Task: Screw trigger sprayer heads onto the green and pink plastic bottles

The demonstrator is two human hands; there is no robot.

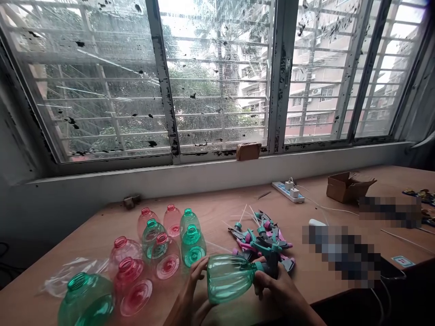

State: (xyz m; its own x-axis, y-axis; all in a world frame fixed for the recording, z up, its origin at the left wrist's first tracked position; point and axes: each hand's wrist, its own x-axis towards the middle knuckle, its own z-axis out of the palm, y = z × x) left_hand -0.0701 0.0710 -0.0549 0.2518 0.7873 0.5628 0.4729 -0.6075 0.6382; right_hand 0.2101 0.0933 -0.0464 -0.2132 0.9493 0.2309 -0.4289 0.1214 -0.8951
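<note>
Wooden table (217,213) under a window (217,104): left hand (190,284) is cupping a green bottle (229,280); right hand (281,286) is clasping its sprayer (271,261).

We count five standing pink bottles (168,267), four standing green bottles (193,249) and one held green bottle (227,277) bearing one spray head (271,262); we also count one power strip (283,191), two white plugs (294,193) and one cardboard box (344,192); the piled spray heads (263,244) overlap, and we record only several
</note>
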